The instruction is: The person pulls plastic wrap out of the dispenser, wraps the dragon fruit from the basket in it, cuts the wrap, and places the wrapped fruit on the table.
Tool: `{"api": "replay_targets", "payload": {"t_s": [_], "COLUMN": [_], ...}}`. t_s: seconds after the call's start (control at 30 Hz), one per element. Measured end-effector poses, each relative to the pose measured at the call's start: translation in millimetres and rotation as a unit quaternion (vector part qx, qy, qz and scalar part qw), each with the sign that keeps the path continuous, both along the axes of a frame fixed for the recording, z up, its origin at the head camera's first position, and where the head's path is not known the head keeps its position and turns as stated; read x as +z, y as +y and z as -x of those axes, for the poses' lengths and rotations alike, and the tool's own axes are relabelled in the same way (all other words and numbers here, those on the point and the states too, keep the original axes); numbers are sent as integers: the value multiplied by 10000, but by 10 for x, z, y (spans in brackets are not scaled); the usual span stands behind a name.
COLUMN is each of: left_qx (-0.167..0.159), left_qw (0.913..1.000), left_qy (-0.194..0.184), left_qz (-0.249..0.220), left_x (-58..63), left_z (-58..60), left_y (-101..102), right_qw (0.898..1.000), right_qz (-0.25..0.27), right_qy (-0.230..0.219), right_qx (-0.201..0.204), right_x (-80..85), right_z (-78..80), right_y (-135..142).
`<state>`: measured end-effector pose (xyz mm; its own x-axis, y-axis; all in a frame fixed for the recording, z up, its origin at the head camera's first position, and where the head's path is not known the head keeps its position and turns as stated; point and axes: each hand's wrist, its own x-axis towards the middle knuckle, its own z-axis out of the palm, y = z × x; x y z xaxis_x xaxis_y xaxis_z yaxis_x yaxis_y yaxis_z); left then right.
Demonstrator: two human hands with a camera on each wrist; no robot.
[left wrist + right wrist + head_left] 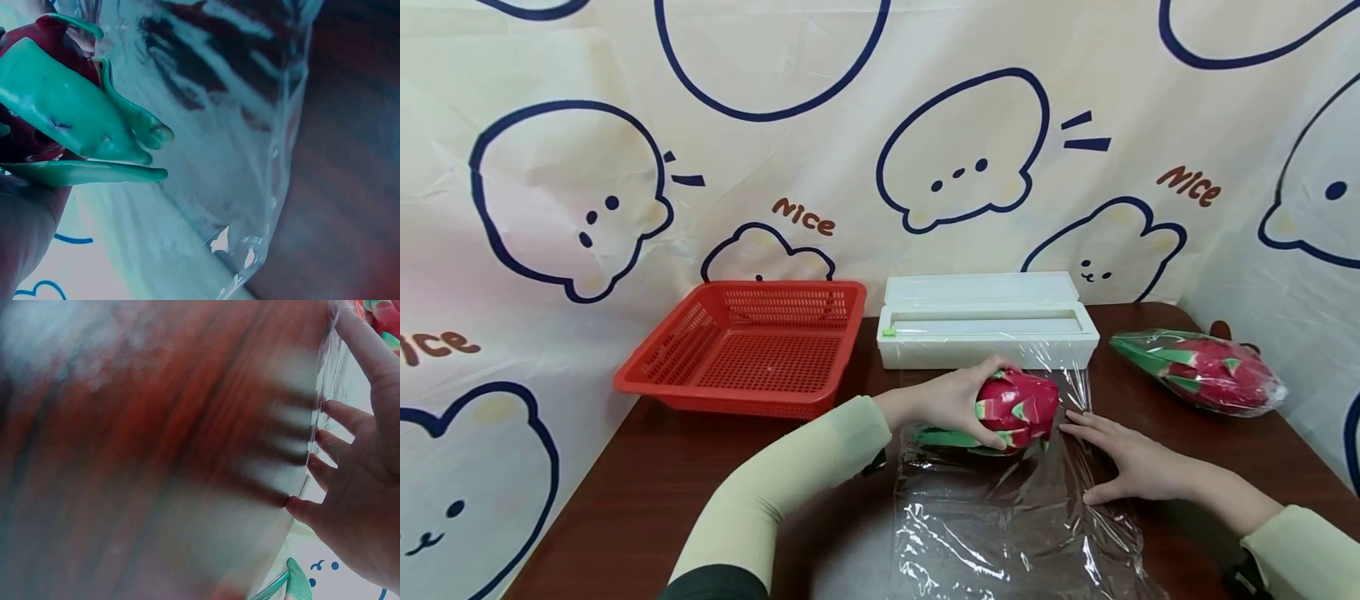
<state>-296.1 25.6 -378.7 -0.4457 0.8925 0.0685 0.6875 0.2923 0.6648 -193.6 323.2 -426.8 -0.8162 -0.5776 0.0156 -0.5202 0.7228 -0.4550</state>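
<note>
A red dragon fruit point(1030, 404) with green-tipped scales lies on its side over a sheet of clear cling film point(977, 525). My left hand point(947, 404) grips it from the left, thumb and fingers around its body. Its long green leaves point(75, 106) show up close in the left wrist view. To the right of the fruit, my right hand point(1138, 462) is spread over the film's right edge, with fingertips touching down there. The right wrist view has these fingers point(344, 415) fanned out and apart. The film runs from a white cling film dispenser point(985, 353) toward me.
A red plastic basket point(722, 398) stands at the back left. At the far right lies a second dragon fruit point(1217, 375), wrapped in clear film, with a small brown object point(1221, 330) behind it. The dispenser's lid point(981, 289) is up. A printed cloth point(820, 167) hangs behind the brown table point(700, 492).
</note>
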Motion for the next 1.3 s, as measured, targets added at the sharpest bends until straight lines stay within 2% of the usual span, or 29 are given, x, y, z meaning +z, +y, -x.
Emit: {"api": "replay_targets", "payload": {"t_s": [0.2, 0.5, 0.67, 0.9, 1.07, 1.17, 1.3], "left_qx": [31, 206, 229, 413, 410, 473, 542], "left_qw": [9997, 9959, 9941, 9898, 9873, 9867, 9885], "left_qy": [-224, -823, -920, -1116, -1373, -1412, -1243], "left_qz": [52, 306, 527, 782, 680, 647, 667], "left_x": [-89, -80, -33, -25, -40, -47, -44], "left_z": [14, 34, 58, 138, 148, 132, 119], "left_y": [21, 18, 34, 40, 31, 19, 2], "right_qw": [9999, 9998, 9999, 9985, 9979, 9974, 9967], "right_qz": [-48, -17, -32, 103, 197, 246, 300], "right_qy": [-133, -148, -16, -450, -422, -473, -451], "right_qx": [-61, -100, -121, -291, -440, -491, -601], "right_x": [34, 41, 21, 84, 168, 198, 217], "right_z": [12, 3, -13, -41, -56, -66, -102], "right_y": [-5, -8, 13, 43, 78, 108, 154]}}
